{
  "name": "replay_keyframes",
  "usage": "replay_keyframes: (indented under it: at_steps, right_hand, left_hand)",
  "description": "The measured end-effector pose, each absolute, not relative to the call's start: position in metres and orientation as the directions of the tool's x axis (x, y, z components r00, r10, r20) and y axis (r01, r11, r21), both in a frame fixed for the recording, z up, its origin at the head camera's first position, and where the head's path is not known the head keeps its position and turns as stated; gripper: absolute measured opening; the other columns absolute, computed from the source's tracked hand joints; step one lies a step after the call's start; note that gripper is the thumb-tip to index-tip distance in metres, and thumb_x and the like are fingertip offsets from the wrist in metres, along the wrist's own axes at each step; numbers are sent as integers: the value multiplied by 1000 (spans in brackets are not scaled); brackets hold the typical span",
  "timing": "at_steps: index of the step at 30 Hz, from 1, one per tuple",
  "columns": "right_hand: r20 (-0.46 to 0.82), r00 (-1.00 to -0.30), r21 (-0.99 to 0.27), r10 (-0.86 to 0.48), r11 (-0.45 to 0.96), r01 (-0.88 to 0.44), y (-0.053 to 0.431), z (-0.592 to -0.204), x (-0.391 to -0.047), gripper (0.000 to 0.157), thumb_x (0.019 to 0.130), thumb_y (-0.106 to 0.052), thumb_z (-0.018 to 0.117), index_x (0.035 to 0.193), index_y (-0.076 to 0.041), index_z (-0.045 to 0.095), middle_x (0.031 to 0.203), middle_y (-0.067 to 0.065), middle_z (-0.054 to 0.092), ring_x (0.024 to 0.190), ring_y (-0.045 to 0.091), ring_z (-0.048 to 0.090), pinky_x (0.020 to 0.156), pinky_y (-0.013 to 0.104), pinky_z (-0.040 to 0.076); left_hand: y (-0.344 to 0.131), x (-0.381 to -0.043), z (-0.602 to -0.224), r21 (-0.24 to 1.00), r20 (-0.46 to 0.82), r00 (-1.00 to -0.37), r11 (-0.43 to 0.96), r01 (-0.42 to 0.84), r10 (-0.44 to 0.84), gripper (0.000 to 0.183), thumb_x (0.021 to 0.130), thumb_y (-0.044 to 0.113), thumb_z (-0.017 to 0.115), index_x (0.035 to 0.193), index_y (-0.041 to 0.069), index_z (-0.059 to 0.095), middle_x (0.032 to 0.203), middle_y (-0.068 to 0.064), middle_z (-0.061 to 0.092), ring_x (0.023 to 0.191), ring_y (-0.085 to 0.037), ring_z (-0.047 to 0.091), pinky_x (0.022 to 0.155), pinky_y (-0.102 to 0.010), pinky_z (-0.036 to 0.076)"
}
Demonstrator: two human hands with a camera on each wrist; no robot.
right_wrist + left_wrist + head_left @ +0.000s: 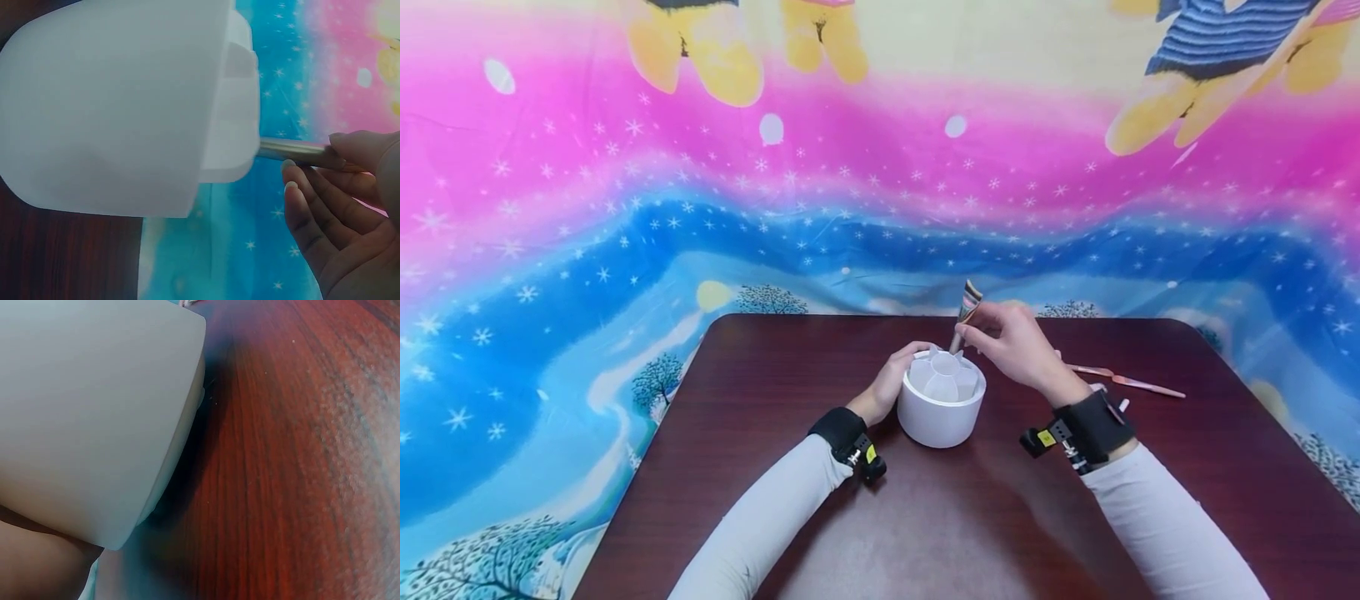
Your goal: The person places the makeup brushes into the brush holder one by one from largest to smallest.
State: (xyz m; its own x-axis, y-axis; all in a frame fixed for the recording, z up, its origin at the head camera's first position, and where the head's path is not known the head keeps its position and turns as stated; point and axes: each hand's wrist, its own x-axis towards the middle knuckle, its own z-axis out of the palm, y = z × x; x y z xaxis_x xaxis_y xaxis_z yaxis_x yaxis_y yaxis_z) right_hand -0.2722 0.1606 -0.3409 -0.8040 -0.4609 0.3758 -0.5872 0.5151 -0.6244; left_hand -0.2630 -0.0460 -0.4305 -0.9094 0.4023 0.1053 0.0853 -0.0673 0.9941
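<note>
On the table stands a round white divided holder (942, 421), with petal-like dividers around a central ring inside it. My left hand (891, 383) holds it around its left and back side; in the left wrist view the holder's smooth wall (94, 412) hides most of that hand. Over the holder's back right rim, my right hand (1018, 342) pinches a metallic-handled makeup brush (968, 302) with a flared upper end. The right wrist view shows the brush's handle (290, 150) between thumb and fingers, its lower end at the dividers.
To the right lie slim pinkish brushes (1148, 386) on the dark wooden table (760, 417), partly behind my right wrist. A small white piece (1123, 405) shows beside the wristband. A printed cloth (880, 183) hangs behind the table's far edge.
</note>
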Motion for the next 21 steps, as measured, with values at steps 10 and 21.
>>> replay_keyframes:
  at_steps: [10, 21]
  right_hand:
    - [374, -790, -520, -486, 595, -613, 178, -348, -271, 27, 90, -24, 63, 112, -8, 64, 92, 1, 67, 80, 10, 60, 69, 35, 52]
    - [384, -865, -479, -322, 732, -485, 256, -332, -275, 28, 93, -30, 58, 115, -13, 61, 93, 3, 68, 78, 13, 60, 67, 41, 46]
  left_hand:
    - [-37, -263, -431, 990, 140, -896, -73, 120, 422, 37, 97, 6, 28, 127, -5, 46, 121, -17, 53, 107, -16, 48, 92, -31, 37]
    - [-46, -264, -429, 993, 121, -898, -35, 117, 423, 36, 98, 7, 27, 128, -5, 45, 124, -17, 50, 112, -18, 45, 94, -34, 36]
